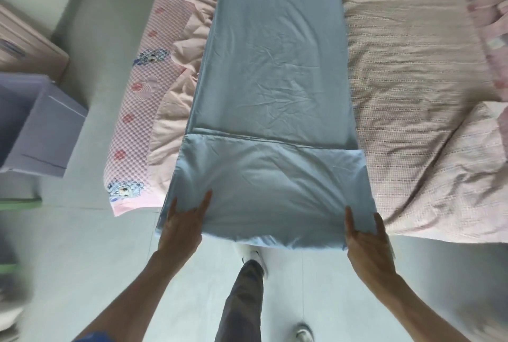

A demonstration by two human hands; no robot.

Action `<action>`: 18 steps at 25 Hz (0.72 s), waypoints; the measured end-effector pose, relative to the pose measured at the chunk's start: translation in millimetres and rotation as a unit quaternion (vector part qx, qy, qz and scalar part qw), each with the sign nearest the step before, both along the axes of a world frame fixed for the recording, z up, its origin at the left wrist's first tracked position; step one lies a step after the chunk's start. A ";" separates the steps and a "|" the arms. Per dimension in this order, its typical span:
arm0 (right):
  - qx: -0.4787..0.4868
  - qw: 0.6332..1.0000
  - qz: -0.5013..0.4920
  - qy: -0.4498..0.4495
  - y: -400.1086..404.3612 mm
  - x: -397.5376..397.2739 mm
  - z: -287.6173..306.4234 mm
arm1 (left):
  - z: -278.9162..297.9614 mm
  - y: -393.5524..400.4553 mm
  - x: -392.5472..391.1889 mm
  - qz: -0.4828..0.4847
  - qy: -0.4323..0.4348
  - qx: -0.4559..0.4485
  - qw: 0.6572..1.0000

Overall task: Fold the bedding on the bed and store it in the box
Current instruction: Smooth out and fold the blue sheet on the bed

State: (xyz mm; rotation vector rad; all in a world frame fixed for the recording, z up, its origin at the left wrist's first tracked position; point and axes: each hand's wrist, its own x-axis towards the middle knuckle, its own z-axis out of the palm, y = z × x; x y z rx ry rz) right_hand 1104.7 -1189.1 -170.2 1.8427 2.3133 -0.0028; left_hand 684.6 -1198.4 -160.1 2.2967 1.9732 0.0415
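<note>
Both hands, left hand (pixel 182 225) and right hand (pixel 367 237), pinch the long pale-blue cotton sheet's (pixel 275 66) near fold at its 2 corners, keeping it taut to fold along the pink bed (pixel 412 80).

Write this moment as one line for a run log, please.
step: folding | item: blue sheet in long strip on bed | left hand: grips near edge | right hand: grips near edge | box: open, on floor

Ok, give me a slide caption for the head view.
Both hands, left and right, hold the blue sheet's near fold.
</note>
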 end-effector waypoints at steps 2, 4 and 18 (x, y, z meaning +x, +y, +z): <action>0.012 1.000 -0.005 -0.004 -37.5 7.6 19.3 | 12.8 -42.5 14.1 0.023 0.004 0.023 0.999; -0.005 1.000 -0.008 0.006 -81.6 22.6 34.5 | 25.1 -88.3 31.6 0.025 -0.008 0.025 0.999; -0.037 0.998 -0.030 -0.051 -90.7 55.4 106.8 | 103.9 -115.7 60.2 0.063 0.038 -0.003 0.997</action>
